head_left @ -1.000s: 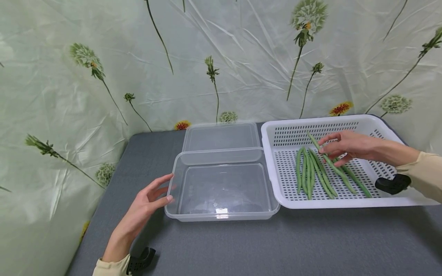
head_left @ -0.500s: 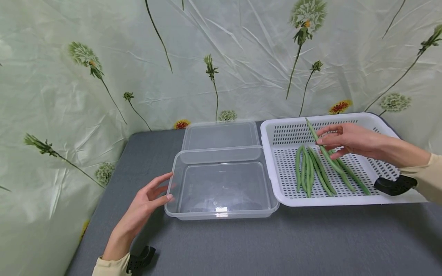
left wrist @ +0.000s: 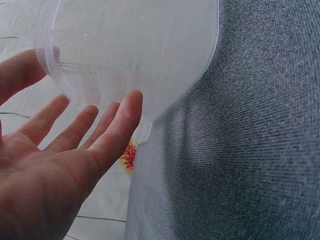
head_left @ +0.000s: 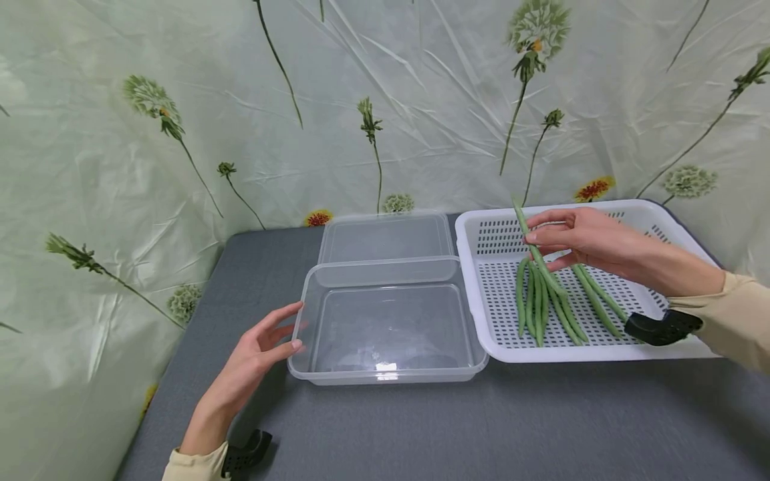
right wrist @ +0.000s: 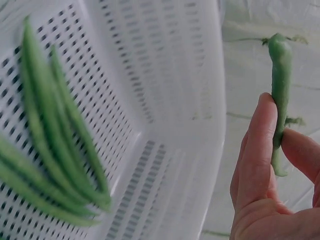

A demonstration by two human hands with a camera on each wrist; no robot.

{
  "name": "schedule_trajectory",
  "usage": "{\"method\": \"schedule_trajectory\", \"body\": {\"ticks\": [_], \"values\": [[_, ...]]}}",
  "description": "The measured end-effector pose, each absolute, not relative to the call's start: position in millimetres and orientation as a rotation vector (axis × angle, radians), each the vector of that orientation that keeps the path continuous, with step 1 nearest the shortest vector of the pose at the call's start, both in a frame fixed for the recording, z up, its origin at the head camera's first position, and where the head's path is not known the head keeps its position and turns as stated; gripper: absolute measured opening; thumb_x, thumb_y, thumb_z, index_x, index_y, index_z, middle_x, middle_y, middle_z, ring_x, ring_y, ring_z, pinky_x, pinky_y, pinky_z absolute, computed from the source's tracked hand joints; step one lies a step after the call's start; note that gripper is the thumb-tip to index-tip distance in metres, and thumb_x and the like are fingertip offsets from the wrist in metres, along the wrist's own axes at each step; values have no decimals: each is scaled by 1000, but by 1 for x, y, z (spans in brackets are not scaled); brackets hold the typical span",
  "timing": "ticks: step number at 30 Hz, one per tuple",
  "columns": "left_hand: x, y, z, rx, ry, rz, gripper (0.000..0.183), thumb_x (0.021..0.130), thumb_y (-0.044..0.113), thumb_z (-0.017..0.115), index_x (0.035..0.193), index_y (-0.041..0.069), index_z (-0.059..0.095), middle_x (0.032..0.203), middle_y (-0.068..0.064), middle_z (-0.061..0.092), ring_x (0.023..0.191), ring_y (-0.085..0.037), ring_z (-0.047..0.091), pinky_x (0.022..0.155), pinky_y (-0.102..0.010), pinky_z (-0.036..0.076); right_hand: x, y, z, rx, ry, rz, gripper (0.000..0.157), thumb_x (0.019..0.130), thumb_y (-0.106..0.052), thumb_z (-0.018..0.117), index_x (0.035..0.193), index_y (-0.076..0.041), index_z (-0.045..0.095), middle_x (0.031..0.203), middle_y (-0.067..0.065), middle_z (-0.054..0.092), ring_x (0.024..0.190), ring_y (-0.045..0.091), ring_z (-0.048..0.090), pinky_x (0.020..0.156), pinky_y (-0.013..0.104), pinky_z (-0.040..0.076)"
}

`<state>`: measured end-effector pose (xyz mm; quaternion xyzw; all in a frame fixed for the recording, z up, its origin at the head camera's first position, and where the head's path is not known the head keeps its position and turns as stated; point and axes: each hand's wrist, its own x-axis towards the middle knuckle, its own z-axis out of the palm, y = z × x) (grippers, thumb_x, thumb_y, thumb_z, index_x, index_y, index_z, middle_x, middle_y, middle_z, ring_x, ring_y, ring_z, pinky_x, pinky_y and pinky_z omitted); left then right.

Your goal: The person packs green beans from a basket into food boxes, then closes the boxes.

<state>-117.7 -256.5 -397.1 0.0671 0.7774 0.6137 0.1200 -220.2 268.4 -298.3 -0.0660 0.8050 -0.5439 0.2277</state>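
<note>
My right hand pinches a green bean between thumb and fingers, over the white perforated basket. In the right wrist view the held green bean points up past the fingertips, against the floral backdrop. Several other green beans lie in the basket below. My left hand rests at the left side of a clear plastic container, its fingers loosely extended along the wall. In the left wrist view the fingers are spread beside the container's rim and outer wall.
A clear flat lid lies behind the container. The basket stands close against the container's right side. Grey cloth covers the table, and a floral sheet hangs along the back and left.
My right hand has lifted the green bean and moved it up and left, above the beans on the left of the basket. My left hand has stayed in place.
</note>
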Motion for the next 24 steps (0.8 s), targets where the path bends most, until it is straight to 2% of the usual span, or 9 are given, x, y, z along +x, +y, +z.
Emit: {"method": "schedule_trajectory", "body": {"ticks": [10, 14, 20, 24], "values": [[-117, -257, -398, 222, 2265, 1808, 62, 95, 7, 64, 151, 13, 38, 155, -6, 34, 134, -27, 42, 95, -27, 46, -221, 233, -288, -266, 2184, -1499, 59, 98, -27, 63, 143, 2, 38, 119, 12, 64, 111, 23, 58, 82, 41, 56], [-116, -258, -398, 223, 2267, 1807, 62, 95, 7, 64, 151, 13, 38, 155, -7, 34, 134, -26, 42, 95, -26, 46, -221, 217, -286, -320, 2144, -1523, 56, 98, -24, 63, 142, 2, 39, 117, 15, 65, 108, 23, 61, 81, 42, 56], [-116, -258, -397, 212, 2270, 1802, 62, 95, 8, 65, 151, 14, 39, 154, -7, 35, 135, -27, 41, 95, -26, 45, -220, 195, -288, -344, 2068, -1598, 55, 97, -18, 65, 141, 3, 40, 117, 16, 66, 102, 20, 65, 80, 42, 57], [-116, -258, -397, 209, 2268, 1807, 62, 95, 9, 65, 151, 15, 39, 154, -5, 35, 135, -28, 40, 95, -26, 45, -221, 181, -293, -374, 2020, -1628, 53, 97, -16, 64, 140, 4, 40, 112, 15, 68, 100, 22, 66, 81, 42, 57]]}}
